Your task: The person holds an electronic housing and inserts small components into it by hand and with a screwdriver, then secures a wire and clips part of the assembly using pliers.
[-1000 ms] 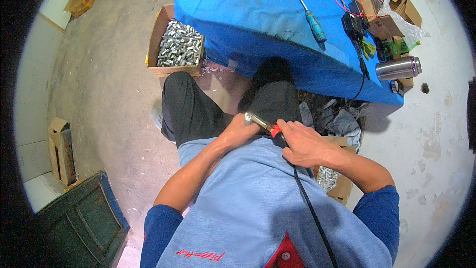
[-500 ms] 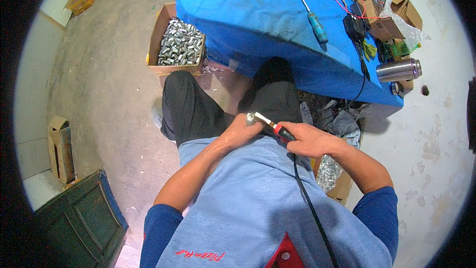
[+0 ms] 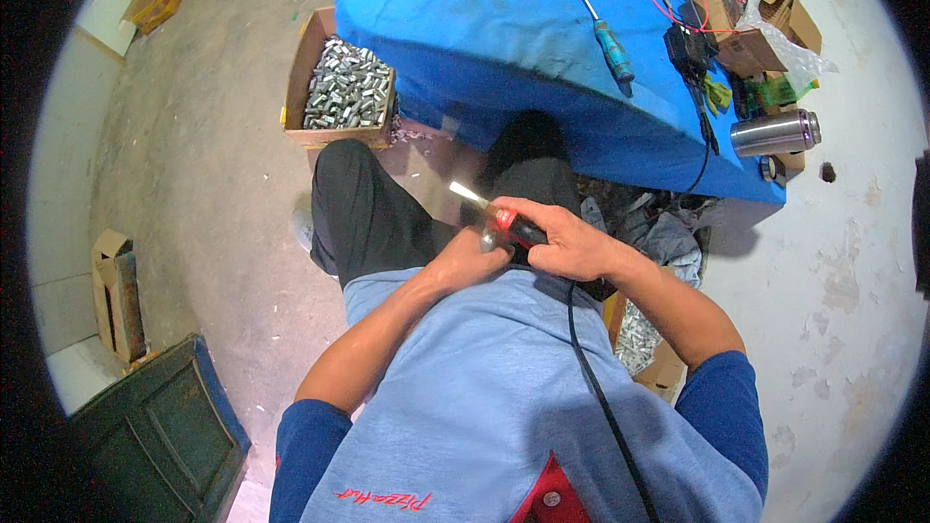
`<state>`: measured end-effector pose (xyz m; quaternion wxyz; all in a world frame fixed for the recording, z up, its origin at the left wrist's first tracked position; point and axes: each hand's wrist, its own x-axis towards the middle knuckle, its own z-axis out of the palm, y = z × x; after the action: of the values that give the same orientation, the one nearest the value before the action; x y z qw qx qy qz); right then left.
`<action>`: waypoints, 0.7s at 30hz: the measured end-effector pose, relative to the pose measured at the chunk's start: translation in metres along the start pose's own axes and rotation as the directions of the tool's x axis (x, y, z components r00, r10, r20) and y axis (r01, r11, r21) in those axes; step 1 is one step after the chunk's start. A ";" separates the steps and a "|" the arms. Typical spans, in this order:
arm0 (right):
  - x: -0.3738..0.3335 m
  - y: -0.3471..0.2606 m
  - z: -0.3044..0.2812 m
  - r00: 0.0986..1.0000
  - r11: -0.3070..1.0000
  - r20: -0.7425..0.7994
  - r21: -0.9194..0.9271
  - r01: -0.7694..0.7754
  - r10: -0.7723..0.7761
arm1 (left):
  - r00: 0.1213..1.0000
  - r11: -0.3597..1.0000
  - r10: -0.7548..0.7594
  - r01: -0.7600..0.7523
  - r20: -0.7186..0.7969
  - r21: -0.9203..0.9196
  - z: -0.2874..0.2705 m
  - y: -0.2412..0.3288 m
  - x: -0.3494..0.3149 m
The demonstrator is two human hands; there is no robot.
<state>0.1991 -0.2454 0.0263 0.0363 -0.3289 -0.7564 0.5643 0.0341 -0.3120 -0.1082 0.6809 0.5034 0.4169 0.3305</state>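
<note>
My right hand (image 3: 573,244) is closed around the black-and-red handle of a corded hand tool (image 3: 503,220). A flat, shiny metal blade on its front points up and to the left over my lap. A black cord (image 3: 593,375) runs from the handle down across my light blue apron. Just left of the tool, my left hand (image 3: 457,260) closes on a small silvery metal part (image 3: 488,241), mostly covered by the fingers. The tool's handle is right beside that part; whether they touch I cannot tell.
Ahead stands a table with a blue cover (image 3: 436,0), bearing a screwdriver (image 3: 612,50), a steel flask (image 3: 775,133) and a black power adapter (image 3: 686,50). A cardboard box (image 3: 298,87) of small metal parts sits left of it. A dark green panel (image 3: 160,426) leans at lower left.
My right hand has moved up and left with the tool. Its blade now reaches past the metal part, where before its tip was next to it. The left hand stays nearly in place.
</note>
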 end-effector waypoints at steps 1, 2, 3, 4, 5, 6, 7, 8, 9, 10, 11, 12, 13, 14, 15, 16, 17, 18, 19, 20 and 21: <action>0.003 0.004 -0.001 0.999 1.000 0.030 0.010 -0.029 0.028 | 1.000 1.000 0.011 -0.011 -0.003 0.007 0.000 0.001 0.000; 0.004 0.008 -0.002 0.999 1.000 0.035 0.002 -0.023 0.023 | 1.000 1.000 0.022 -0.022 -0.006 0.013 0.001 0.005 -0.001; 0.006 0.013 -0.003 0.999 1.000 0.040 -0.006 -0.017 0.017 | 0.999 0.999 0.035 -0.034 -0.009 0.020 0.001 0.007 -0.001; 0.008 0.015 -0.004 0.999 1.000 0.045 -0.015 -0.011 0.012 | 1.000 1.000 -0.009 0.009 0.017 0.024 0.001 0.006 0.000; 0.011 0.015 -0.007 0.996 1.000 0.087 0.012 -0.027 0.025 | 0.998 0.998 -0.052 0.050 0.043 0.031 0.000 0.005 0.001; 0.015 0.015 -0.010 0.991 0.998 0.129 0.039 -0.043 0.038 | 0.993 0.995 -0.094 0.092 0.068 0.039 0.000 0.003 0.001; 0.017 0.015 -0.011 0.984 0.996 0.172 0.065 -0.061 0.049 | 0.995 0.997 -0.069 0.067 0.066 0.031 0.001 0.002 0.001; 0.018 0.013 -0.010 0.986 0.996 0.157 0.069 -0.059 0.048 | 0.997 0.999 -0.045 0.044 0.062 0.024 0.002 0.001 0.000; 0.018 0.010 -0.009 0.989 0.996 0.142 0.073 -0.058 0.047 | 0.998 1.000 -0.022 0.021 0.058 0.017 0.002 0.001 -0.001; 0.018 0.009 -0.009 0.991 0.995 0.127 0.077 -0.056 0.046 | 0.997 0.999 -0.029 0.028 0.069 0.015 0.001 0.001 -0.002; 0.019 0.011 -0.009 0.987 0.990 0.148 0.113 -0.082 0.065 | 0.996 0.999 -0.036 0.035 0.084 0.014 0.000 0.003 -0.002; 0.020 0.015 -0.009 0.982 0.983 0.169 0.147 -0.108 0.083 | 0.994 0.999 -0.043 0.042 0.098 0.013 0.000 0.004 -0.002; 0.020 0.018 -0.009 0.976 0.974 0.191 0.182 -0.135 0.100 | 0.993 0.999 -0.045 0.045 0.111 0.004 0.000 0.003 -0.002; 0.020 0.018 -0.008 0.975 0.969 0.188 0.193 -0.156 0.119 | 0.991 0.999 -0.048 0.049 0.121 -0.006 0.000 0.003 -0.002; 0.020 0.018 -0.006 0.973 0.963 0.185 0.204 -0.177 0.139 | 0.990 0.999 -0.050 0.052 0.132 -0.016 0.000 0.002 -0.002; 0.020 0.018 -0.005 0.970 0.956 0.182 0.215 -0.197 0.159 | 0.990 0.997 -0.071 0.073 0.124 -0.012 -0.001 0.003 -0.003; 0.018 0.017 -0.004 0.966 0.931 0.175 0.280 -0.235 0.191 | 0.989 0.996 -0.091 0.093 0.117 -0.010 -0.002 0.006 -0.004; 0.017 0.017 -0.003 0.960 0.899 0.170 0.344 -0.269 0.223 | 0.988 0.994 -0.112 0.113 0.109 -0.008 -0.002 0.010 -0.005; 0.015 0.016 -0.003 0.953 0.862 0.167 0.406 -0.302 0.254 | 0.988 0.992 -0.123 0.126 0.098 -0.019 -0.003 0.015 -0.006; 0.013 0.020 -0.002 0.955 0.850 0.141 0.436 -0.296 0.260 | 0.987 0.990 -0.137 0.141 0.089 -0.030 -0.003 0.023 -0.007; 0.010 0.025 -0.001 0.957 0.837 0.114 0.465 -0.289 0.267 | 0.985 0.987 -0.151 0.155 0.080 -0.041 -0.004 0.027 -0.008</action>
<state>0.2030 -0.2352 0.0012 0.0172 -0.4031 -0.5389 0.7394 0.0267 -0.3100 -0.0808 0.7314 0.4661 0.4200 0.2672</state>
